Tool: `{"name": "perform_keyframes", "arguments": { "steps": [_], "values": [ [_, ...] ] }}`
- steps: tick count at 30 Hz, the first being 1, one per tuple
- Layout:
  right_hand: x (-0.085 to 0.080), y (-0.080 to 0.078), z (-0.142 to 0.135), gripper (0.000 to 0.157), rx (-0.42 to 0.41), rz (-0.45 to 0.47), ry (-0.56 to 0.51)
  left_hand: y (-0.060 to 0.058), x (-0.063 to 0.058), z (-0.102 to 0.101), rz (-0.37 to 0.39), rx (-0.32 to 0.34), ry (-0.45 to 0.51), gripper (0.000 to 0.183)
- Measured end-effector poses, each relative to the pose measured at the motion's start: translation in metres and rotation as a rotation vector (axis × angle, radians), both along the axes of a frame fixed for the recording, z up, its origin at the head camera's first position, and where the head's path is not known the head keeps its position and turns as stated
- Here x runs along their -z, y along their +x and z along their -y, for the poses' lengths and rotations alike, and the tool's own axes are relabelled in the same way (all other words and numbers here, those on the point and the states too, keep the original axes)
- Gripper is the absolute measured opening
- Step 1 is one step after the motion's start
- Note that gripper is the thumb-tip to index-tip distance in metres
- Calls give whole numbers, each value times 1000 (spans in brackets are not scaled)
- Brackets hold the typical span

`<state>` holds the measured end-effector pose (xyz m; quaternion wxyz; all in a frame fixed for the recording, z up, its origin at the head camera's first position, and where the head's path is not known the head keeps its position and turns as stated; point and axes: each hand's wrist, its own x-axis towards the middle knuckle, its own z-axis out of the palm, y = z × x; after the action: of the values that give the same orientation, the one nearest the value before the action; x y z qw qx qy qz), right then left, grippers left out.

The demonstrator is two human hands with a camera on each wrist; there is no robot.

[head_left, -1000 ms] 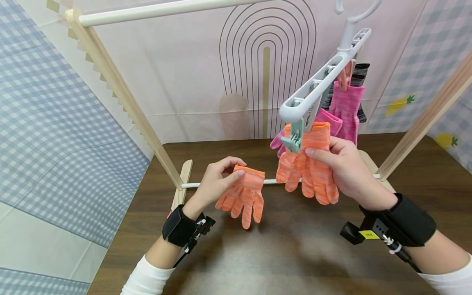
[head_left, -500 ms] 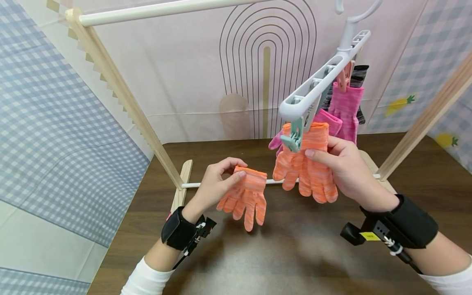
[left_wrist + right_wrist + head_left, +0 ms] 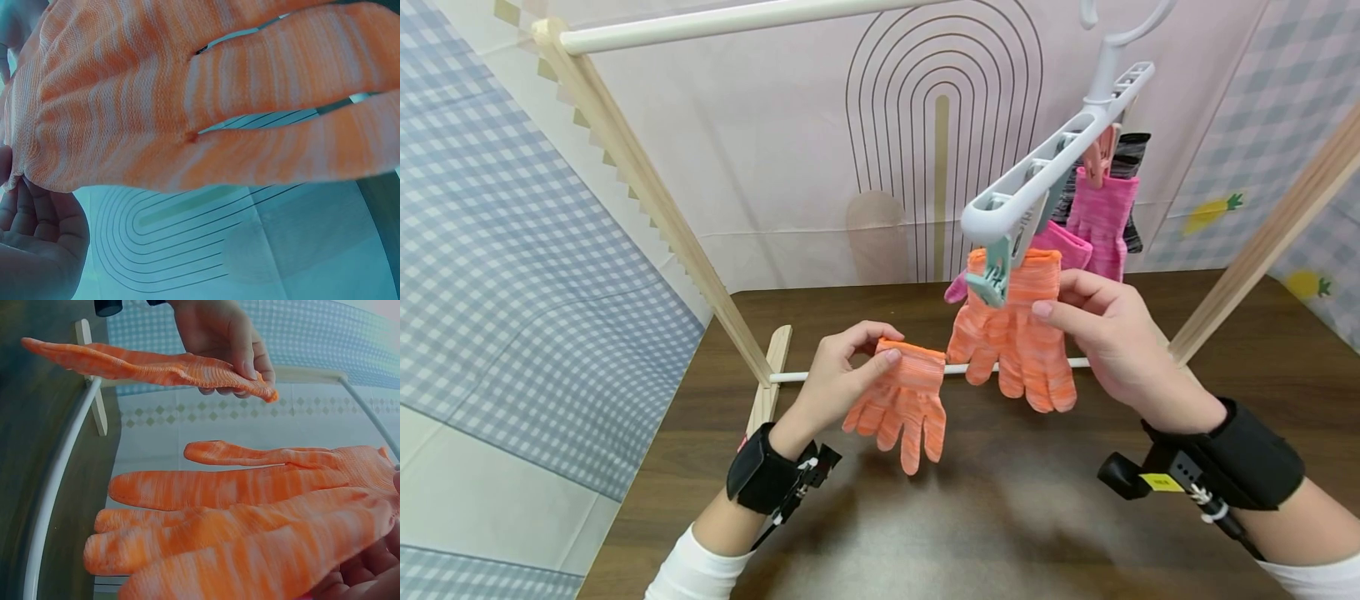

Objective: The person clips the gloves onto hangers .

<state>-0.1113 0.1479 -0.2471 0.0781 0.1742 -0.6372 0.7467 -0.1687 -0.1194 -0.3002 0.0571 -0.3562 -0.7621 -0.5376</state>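
Note:
An orange knit glove (image 3: 910, 400) hangs fingers-down from my left hand (image 3: 842, 375), which pinches its cuff between thumb and fingers. In the left wrist view that glove (image 3: 137, 100) spreads across most of the picture. A second orange glove (image 3: 1015, 350) hangs at the near end of the white hanger (image 3: 1052, 158), a green clip (image 3: 991, 279) at its cuff. My right hand (image 3: 1112, 342) pinches this glove's right edge just below the cuff, thumb in front, other fingers partly hidden behind. In the right wrist view, the left hand (image 3: 222, 347) holds its glove beyond the clipped one.
Pink gloves (image 3: 1101, 221) and a dark grey knit item (image 3: 1131, 154) hang farther along the hanger, a pink clip (image 3: 1099, 158) among them. A wooden frame post (image 3: 655, 200) stands left, another post (image 3: 1270, 242) right. A white low bar (image 3: 790, 377) crosses behind the gloves.
The clipped glove and the hanger's near end have swung slightly left. My right hand has shifted a little right, towards the glove's edge. The left-hand glove has drifted slightly right and down.

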Motion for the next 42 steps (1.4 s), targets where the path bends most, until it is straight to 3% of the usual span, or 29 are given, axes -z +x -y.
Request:
{"name": "perform_keyframes", "arguments": {
  "steps": [12,22,28,32,36,42],
  "values": [
    [-3,5,-6,25,-74,-98,-91,7,-5,1,-62,-16,79,16],
    [-13,14,0,21,65,-188,-100,9,-6,0,-80,-17,114,17],
    [-23,20,5,22,96,-302,-135,10,-7,0,-74,-20,137,17],
    [-30,22,8,25,56,-370,-144,11,-8,0,-69,-21,149,18],
    [-37,25,11,30,28,-381,-97,12,-10,-1,-75,-25,158,18],
    [-48,28,17,34,32,-321,53,13,-11,-1,-89,-26,174,18]
  ]
}}
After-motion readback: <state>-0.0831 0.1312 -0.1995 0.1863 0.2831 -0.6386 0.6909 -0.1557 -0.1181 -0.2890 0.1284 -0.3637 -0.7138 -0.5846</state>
